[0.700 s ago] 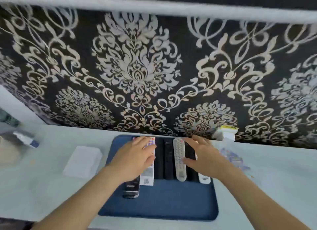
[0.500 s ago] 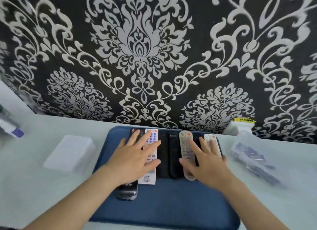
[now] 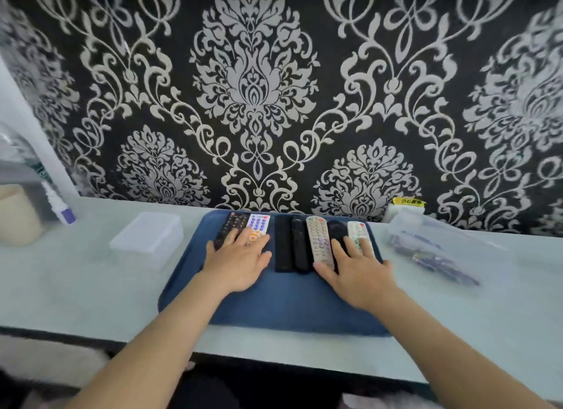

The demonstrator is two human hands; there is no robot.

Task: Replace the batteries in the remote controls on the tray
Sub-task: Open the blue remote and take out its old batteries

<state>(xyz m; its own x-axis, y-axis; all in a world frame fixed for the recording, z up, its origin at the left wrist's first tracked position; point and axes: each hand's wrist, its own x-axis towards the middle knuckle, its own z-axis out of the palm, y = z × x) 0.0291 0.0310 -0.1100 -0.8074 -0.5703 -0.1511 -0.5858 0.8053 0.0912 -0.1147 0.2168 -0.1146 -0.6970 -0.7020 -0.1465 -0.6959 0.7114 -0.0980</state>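
Observation:
A blue tray (image 3: 283, 305) lies on the pale counter and holds a row of several remote controls. My left hand (image 3: 237, 262) rests flat, fingers spread, over the black remote (image 3: 231, 225) and the white remote with blue buttons (image 3: 259, 222) at the left. Two black remotes (image 3: 289, 244) lie bare in the middle. My right hand (image 3: 358, 271) lies flat beside the grey remote (image 3: 318, 241), fingers over a dark remote and the small white remote (image 3: 356, 228). Neither hand grips anything.
A clear lidded plastic box (image 3: 147, 239) sits left of the tray. A clear bag of batteries (image 3: 432, 250) lies to the right, with a white item bearing a yellow label (image 3: 405, 206) by the patterned wall. A beige cup (image 3: 16, 216) and small bottle (image 3: 59, 203) stand far left.
The view has tilted down and pulled back, showing the counter's front edge. Both hands have slid nearer along the remotes, uncovering their far ends.

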